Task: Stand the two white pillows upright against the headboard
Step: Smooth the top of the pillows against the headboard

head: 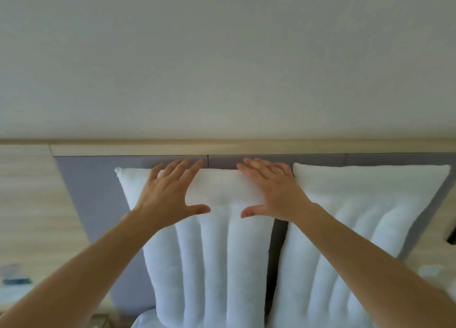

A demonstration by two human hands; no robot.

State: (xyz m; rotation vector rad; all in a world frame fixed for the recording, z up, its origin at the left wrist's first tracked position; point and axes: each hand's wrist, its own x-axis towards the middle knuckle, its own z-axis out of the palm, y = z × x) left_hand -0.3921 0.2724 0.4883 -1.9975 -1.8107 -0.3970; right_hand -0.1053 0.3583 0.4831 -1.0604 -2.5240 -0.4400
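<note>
White left pillow (212,253) pressed flat by splayed, empty left hand (167,192) and right hand (274,192), seating it upright against headboard (93,192).

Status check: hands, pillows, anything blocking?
Left hand and right hand open, flat on left pillow top. Right pillow upright against headboard. Nothing blocking.

Two pillows upright against headboard (93,192): left pillow (209,253) frame centre, right pillow (357,229) beside it, narrow gap between. Left hand (167,194) and right hand (274,192) flat on left pillow's top edge.
</note>
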